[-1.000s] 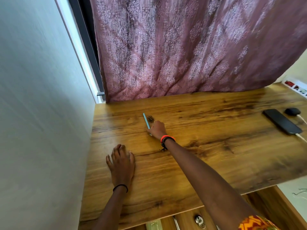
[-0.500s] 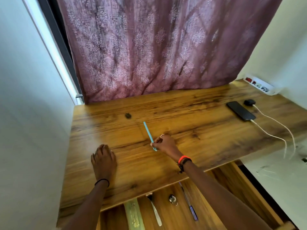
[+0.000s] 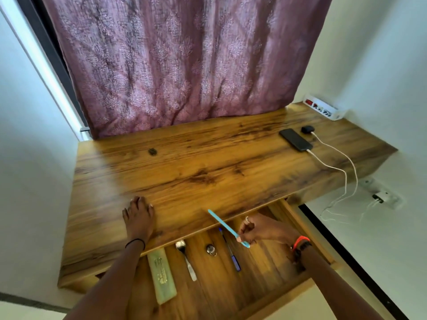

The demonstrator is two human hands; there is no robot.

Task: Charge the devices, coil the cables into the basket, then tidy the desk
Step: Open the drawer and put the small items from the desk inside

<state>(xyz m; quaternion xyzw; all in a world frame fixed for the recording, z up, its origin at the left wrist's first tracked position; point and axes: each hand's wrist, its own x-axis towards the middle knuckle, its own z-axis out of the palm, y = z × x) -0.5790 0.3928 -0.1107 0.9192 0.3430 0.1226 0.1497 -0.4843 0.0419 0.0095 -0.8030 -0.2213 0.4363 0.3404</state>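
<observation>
From the head camera, my right hand pinches the blue pen near its lower end, above the open drawer. The pen's long axis slants up-left toward the desk edge. My left hand rests flat on the desk, farther off.

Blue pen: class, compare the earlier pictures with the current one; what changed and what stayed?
The right hand, pinching the blue pen, drew it from the middle of the desk back toward the person; it is now held over the open drawer. The left hand stayed flat on the desk; the phone and its cable kept their places.
</observation>
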